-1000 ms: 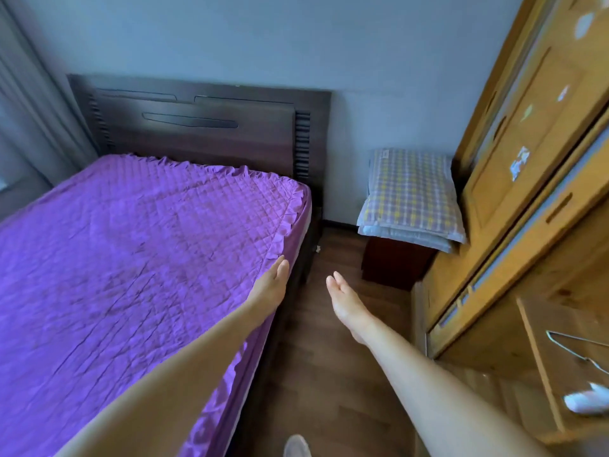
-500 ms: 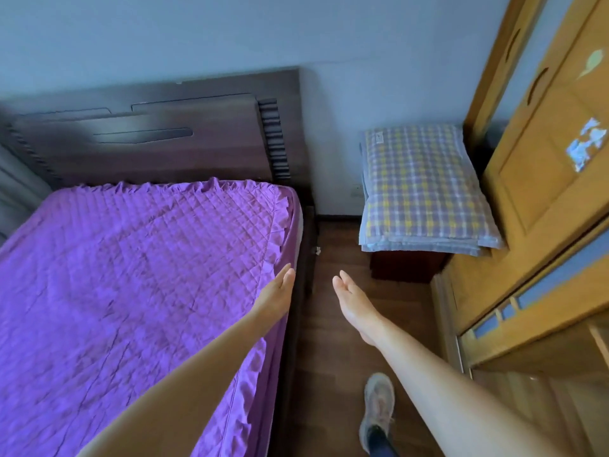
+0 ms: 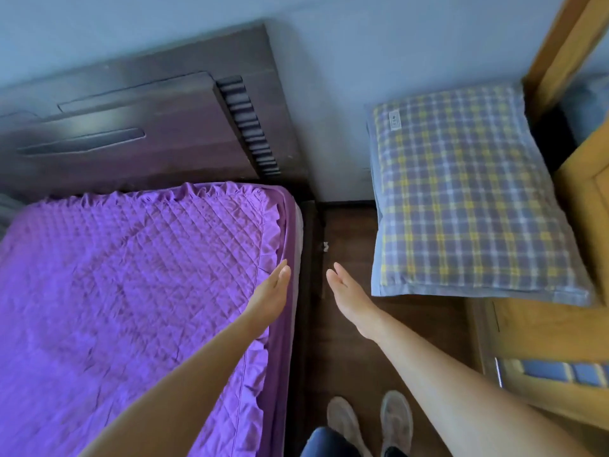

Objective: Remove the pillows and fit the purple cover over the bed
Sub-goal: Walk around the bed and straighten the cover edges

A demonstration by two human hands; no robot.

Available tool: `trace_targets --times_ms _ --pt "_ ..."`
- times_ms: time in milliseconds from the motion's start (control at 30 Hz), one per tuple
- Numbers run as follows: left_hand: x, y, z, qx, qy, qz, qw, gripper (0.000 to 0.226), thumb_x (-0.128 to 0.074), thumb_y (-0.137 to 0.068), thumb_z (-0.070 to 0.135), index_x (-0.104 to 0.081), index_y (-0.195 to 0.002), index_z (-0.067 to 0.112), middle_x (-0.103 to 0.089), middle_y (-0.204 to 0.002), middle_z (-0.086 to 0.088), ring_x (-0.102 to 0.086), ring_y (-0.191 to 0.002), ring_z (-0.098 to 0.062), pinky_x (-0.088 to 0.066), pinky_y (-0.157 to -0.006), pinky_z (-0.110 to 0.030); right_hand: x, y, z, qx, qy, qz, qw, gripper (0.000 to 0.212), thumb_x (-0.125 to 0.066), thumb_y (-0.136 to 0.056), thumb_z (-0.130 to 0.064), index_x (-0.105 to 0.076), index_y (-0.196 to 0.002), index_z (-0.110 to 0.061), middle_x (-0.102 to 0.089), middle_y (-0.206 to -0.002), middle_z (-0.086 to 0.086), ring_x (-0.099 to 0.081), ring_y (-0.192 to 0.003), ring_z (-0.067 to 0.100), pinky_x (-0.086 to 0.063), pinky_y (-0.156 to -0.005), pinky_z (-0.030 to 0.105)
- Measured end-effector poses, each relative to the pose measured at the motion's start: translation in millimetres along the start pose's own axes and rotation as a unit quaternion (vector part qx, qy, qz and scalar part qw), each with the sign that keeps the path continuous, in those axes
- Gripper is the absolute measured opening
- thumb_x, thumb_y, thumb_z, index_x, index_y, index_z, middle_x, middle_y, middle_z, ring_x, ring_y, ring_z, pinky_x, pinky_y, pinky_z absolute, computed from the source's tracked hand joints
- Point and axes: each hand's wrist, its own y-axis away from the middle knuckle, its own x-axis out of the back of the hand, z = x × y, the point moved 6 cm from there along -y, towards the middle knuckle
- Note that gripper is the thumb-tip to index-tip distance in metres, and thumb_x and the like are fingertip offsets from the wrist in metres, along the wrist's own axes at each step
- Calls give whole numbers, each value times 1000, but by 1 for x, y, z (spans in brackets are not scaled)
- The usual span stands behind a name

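Observation:
The quilted purple cover [image 3: 125, 275] with a ruffled edge lies spread over the bed, up to the dark headboard [image 3: 148, 127]. Its side skirt hangs down the bed's right edge. My left hand [image 3: 272, 296] is stretched out flat above that right edge, fingers straight, holding nothing. My right hand [image 3: 346, 293] reaches forward over the floor gap beside the bed, fingers straight and empty. A plaid grey-and-yellow pillow [image 3: 461, 192] lies stacked on a low stand to the right, off the bed.
A wooden wardrobe [image 3: 580, 225] stands along the right. A narrow strip of dark wood floor [image 3: 346, 357] runs between bed and wardrobe, with my two shoes [image 3: 369, 420] on it. A small white scrap [image 3: 325, 246] lies by the bed frame.
The view has tilted down and moved closer to the bed's head corner. Both hands stay outstretched and empty. My feet have come into view.

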Motion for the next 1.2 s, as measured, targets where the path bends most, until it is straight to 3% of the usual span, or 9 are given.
trace_targets --times_ms 533,633,733,1000,1200 --pt "50 -224 27 -25 -28 -46 998 49 -26 -99 46 -29 -145 29 -32 -150 7 -28 -139 -13 -19 -116 -34 4 -194 -56 -17 8 27 999 54 -26 -102 -41 -12 -151 -23 -15 -157 -2 -18 -143 16 -20 -113 32" --pt "51 -271 19 -34 -63 -45 996 47 -30 -100 40 -34 -144 25 -38 -146 6 -32 -137 -13 -22 -106 -20 -1 -232 -41 -20 7 40 999 51 -30 -102 -38 -21 -149 -21 -23 -155 0 -24 -141 17 -22 -112 32" --pt "47 -319 10 -46 -107 -48 992 44 -33 -101 33 -37 -142 20 -41 -145 1 -36 -135 -15 -23 -103 -19 -8 -274 -20 -26 1 51 998 48 -34 -101 -33 -31 -146 -17 -32 -151 3 -31 -138 18 -26 -111 31" --pt "32 -450 -11 -74 -267 -18 961 35 -43 -98 20 -54 -131 18 -57 -133 -3 -51 -123 -21 -36 -102 -26 -24 -406 34 -34 22 112 993 33 -47 -96 -26 -59 -125 -19 -57 -129 5 -49 -122 25 -39 -104 42" --pt "17 -529 -25 -134 -399 -45 906 28 -46 -96 21 -64 -118 24 -60 -126 -4 -53 -119 -26 -41 -99 -38 -36 -474 56 -33 69 154 985 27 -53 -93 -24 -67 -115 -16 -63 -116 10 -55 -110 31 -45 -94 42"
